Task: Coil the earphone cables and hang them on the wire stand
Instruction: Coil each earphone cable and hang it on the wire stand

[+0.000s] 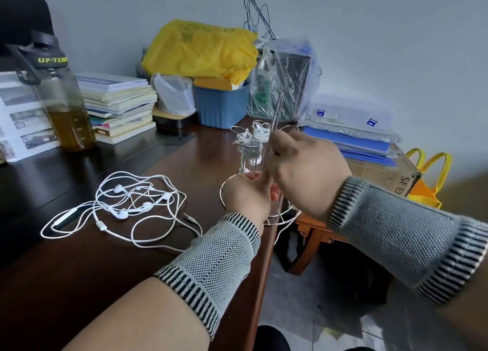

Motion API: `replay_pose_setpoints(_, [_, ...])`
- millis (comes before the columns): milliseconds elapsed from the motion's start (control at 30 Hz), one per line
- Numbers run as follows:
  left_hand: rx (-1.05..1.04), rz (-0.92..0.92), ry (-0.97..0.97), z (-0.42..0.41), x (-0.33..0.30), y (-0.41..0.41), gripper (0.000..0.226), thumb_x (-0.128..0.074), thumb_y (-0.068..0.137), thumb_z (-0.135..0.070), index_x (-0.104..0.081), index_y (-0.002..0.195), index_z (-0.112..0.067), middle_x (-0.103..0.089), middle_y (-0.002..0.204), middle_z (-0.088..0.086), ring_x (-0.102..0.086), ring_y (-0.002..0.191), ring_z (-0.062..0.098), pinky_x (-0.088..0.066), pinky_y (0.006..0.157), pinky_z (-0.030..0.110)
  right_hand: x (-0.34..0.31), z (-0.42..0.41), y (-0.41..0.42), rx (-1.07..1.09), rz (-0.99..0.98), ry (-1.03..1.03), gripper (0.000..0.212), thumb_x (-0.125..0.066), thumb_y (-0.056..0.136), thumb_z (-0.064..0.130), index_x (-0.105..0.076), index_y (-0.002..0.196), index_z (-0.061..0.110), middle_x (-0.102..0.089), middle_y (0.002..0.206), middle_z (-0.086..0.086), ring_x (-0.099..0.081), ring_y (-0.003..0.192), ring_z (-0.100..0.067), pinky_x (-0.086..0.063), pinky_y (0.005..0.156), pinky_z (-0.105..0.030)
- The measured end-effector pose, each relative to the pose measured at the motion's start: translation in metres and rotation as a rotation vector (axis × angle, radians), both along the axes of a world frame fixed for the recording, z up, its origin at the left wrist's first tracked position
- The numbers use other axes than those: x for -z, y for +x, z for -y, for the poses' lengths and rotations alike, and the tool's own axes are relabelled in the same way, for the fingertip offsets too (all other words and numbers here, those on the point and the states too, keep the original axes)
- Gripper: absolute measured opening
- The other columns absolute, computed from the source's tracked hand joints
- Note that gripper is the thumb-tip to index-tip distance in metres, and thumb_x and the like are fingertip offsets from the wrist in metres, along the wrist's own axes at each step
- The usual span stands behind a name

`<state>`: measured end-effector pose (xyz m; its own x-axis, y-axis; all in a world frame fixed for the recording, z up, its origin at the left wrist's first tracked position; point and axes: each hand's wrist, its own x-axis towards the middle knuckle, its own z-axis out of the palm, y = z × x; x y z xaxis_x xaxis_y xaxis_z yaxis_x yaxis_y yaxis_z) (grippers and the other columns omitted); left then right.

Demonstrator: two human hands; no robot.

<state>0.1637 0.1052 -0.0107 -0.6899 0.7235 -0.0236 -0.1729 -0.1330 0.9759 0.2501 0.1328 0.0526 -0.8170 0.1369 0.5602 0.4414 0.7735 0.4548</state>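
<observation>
From the head camera, both hands are at the wire stand (pixel 264 165), which stands at the desk's (pixel 79 258) right edge. The left hand (pixel 247 194) reaches to its base ring, and the right hand (pixel 309 173) is curled at an upper arm; what either hand actually grips I cannot tell. Two coiled earphone bundles (pixel 253 136) already hang there. A loose tangle of earphone cables (pixel 126 208) lies on the desk to the left. The cable looks light, limp and snag-prone, best lifted by a gathered loop rather than by the buds. The hands hide most of the stand.
</observation>
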Motion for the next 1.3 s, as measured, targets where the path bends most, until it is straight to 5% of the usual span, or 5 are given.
replay_pose_setpoints(267, [-0.014,-0.035,-0.037,0.003,0.001,0.0,0.033,-0.074,0.083,-0.043,-0.069,0.068,-0.014,-0.072,0.063,0.001,-0.056,0.044,0.002,-0.037,0.039,0.015,0.037,-0.029,0.026,0.065,-0.489,-0.562,0.005,-0.07,0.084,0.014,-0.075,0.083,0.014,-0.063,0.077,0.0,-0.053,0.058,-0.013,-0.04,0.055,-0.022])
replay_pose_setpoints(633, [0.0,-0.008,-0.063,0.005,-0.003,0.001,0.033,-0.072,0.083,-0.044,-0.071,0.077,-0.012,-0.072,0.062,0.0,-0.05,0.04,-0.001,-0.035,0.038,0.012,0.015,-0.057,0.045,0.413,-0.562,-1.203,0.025,-0.071,0.084,0.032,-0.071,0.074,0.009,-0.067,0.06,0.0,-0.053,0.05,-0.006,-0.05,0.053,-0.025])
replay_pose_setpoints(900, [0.012,0.001,-0.077,0.005,-0.003,0.001,0.038,-0.074,0.078,-0.052,-0.068,0.073,-0.015,-0.07,0.059,-0.003,-0.051,0.042,0.0,-0.037,0.04,0.013,-0.034,-0.031,0.015,0.37,-0.328,-0.684,0.022,-0.058,0.089,0.024,-0.065,0.071,0.013,-0.058,0.062,-0.002,-0.055,0.059,-0.017,-0.037,0.052,-0.022])
replay_pose_setpoints(1133, [0.015,-0.004,-0.058,0.004,0.0,0.0,0.047,-0.073,0.078,-0.05,-0.07,0.089,-0.005,-0.072,0.062,-0.002,-0.052,0.041,-0.001,-0.041,0.041,0.011,-0.056,-0.032,-0.028,0.414,0.003,-0.885,0.032,-0.049,0.097,0.025,-0.064,0.111,0.0,-0.066,0.104,-0.014,-0.061,0.092,-0.024,-0.048,0.072,-0.028])
replay_pose_setpoints(1300, [0.004,-0.002,-0.068,0.002,0.0,-0.001,0.043,-0.073,0.08,-0.048,-0.068,0.085,-0.006,-0.071,0.059,-0.003,-0.054,0.043,0.001,-0.047,0.051,0.016,-0.053,-0.017,-0.027,0.376,0.153,-0.68,0.031,-0.048,0.096,0.028,-0.07,0.107,0.008,-0.068,0.097,-0.008,-0.063,0.087,-0.022,-0.054,0.076,-0.031])
